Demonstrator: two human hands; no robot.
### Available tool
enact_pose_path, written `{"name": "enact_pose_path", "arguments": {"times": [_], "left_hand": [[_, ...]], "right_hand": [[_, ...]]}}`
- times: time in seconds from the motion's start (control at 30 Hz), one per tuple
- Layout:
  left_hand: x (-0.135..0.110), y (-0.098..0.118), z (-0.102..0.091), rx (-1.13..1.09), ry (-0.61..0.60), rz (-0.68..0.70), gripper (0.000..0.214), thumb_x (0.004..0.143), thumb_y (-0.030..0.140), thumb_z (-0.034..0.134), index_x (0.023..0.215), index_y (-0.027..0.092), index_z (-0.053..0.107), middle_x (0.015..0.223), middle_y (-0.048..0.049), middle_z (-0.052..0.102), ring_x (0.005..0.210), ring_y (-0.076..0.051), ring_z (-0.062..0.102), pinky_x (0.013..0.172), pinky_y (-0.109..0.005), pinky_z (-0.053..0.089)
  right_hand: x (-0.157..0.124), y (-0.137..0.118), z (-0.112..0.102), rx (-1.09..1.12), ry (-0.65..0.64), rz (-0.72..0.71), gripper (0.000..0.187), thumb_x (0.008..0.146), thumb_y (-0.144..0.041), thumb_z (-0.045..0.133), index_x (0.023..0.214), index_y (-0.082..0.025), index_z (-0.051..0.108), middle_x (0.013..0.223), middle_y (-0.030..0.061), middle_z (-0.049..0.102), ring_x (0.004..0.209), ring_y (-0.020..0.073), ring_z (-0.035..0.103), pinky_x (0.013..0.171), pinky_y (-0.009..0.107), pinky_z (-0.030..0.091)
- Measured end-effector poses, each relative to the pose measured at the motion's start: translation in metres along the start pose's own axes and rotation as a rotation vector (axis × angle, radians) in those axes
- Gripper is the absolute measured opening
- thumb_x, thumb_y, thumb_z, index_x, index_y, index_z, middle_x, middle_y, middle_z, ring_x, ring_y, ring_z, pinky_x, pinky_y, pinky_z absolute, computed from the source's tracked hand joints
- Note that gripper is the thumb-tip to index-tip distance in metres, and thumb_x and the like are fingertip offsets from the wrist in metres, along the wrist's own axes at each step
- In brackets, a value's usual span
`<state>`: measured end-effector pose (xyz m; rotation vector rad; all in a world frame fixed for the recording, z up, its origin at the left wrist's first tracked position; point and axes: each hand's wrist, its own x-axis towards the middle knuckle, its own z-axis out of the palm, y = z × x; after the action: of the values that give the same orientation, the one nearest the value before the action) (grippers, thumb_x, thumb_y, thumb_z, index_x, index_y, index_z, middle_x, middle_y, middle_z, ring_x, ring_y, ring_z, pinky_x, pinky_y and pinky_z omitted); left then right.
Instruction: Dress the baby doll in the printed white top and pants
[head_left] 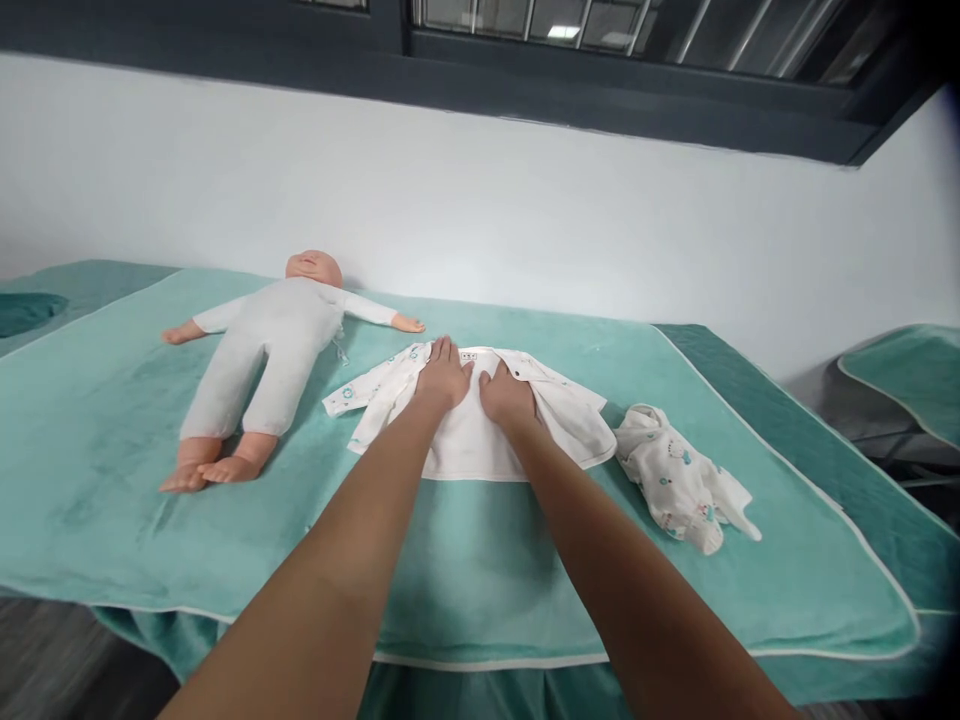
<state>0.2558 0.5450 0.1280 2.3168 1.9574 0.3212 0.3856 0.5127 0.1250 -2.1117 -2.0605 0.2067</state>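
Observation:
A small white baby shirt [472, 440] with a coloured print lies spread on the green cover, its front open and the plain inside facing up. My left hand [444, 380] rests flat on the shirt's left front panel near the collar, fingers stretched out. Against the right front panel lies my right hand [510, 395], thumb apart; the edge of the fabric partly hides its fingers. Both hands are close together, just below the neck label [469, 356].
A baby doll [277, 320] in a white body suit lies on its back at the left, arms spread. To the right is a crumpled printed baby garment [671, 480]. The green cover [480, 580] drapes over the front edge, and a white wall [480, 220] rises behind.

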Motion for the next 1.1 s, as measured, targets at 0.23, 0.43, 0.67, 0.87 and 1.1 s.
{"name": "enact_pose_path", "arguments": {"times": [0.23, 0.43, 0.67, 0.87, 1.1], "left_hand": [[-0.019, 0.025, 0.002, 0.094, 0.066, -0.080, 0.060, 0.101, 0.031, 0.023, 0.152, 0.002, 0.034, 0.161, -0.0203, 0.027, 0.152, -0.030, 0.021, 0.118, -0.046, 0.029], [-0.040, 0.048, -0.002, 0.150, 0.023, -0.078, 0.058, 0.101, 0.032, 0.031, 0.148, -0.001, 0.039, 0.156, -0.0268, 0.034, 0.147, -0.033, 0.033, 0.118, -0.048, 0.025], [-0.064, 0.058, -0.006, 0.206, -0.005, -0.170, 0.055, 0.099, 0.025, 0.034, 0.147, -0.002, 0.041, 0.152, -0.0325, 0.036, 0.143, -0.040, 0.037, 0.114, -0.058, 0.028], [-0.087, 0.058, -0.005, 0.232, 0.036, -0.152, 0.053, 0.094, 0.013, 0.037, 0.144, -0.003, 0.044, 0.148, -0.0346, 0.041, 0.141, -0.041, 0.041, 0.112, -0.060, 0.030], [-0.103, 0.034, -0.003, 0.202, 0.148, 0.024, 0.051, 0.096, 0.012, 0.028, 0.141, 0.000, 0.048, 0.152, -0.0276, 0.041, 0.146, -0.033, 0.034, 0.118, -0.052, 0.025]], "right_hand": [[-0.004, -0.004, -0.003, 0.052, 0.067, 0.048, 0.060, 0.101, -0.039, 0.025, 0.145, 0.000, 0.037, 0.143, 0.0283, 0.051, 0.133, 0.0323, 0.052, 0.108, 0.043, 0.039], [-0.022, 0.000, -0.006, 0.045, 0.073, -0.016, 0.061, 0.102, -0.040, 0.027, 0.149, -0.001, 0.034, 0.148, 0.0260, 0.047, 0.138, 0.0311, 0.046, 0.113, 0.043, 0.032], [-0.048, 0.002, -0.005, 0.017, 0.064, -0.090, 0.066, 0.103, -0.040, 0.024, 0.152, 0.004, 0.029, 0.157, 0.0236, 0.036, 0.146, 0.0311, 0.033, 0.119, 0.041, 0.023], [-0.086, 0.012, -0.008, -0.007, 0.016, -0.242, 0.059, 0.102, -0.033, 0.028, 0.153, -0.003, 0.032, 0.163, 0.0166, 0.024, 0.152, 0.0251, 0.021, 0.122, 0.039, 0.015], [-0.170, 0.048, -0.010, 0.188, -0.013, -0.532, 0.060, 0.101, -0.047, 0.035, 0.151, -0.014, 0.040, 0.162, 0.0114, 0.028, 0.151, 0.0230, 0.024, 0.123, 0.044, 0.018]]}}
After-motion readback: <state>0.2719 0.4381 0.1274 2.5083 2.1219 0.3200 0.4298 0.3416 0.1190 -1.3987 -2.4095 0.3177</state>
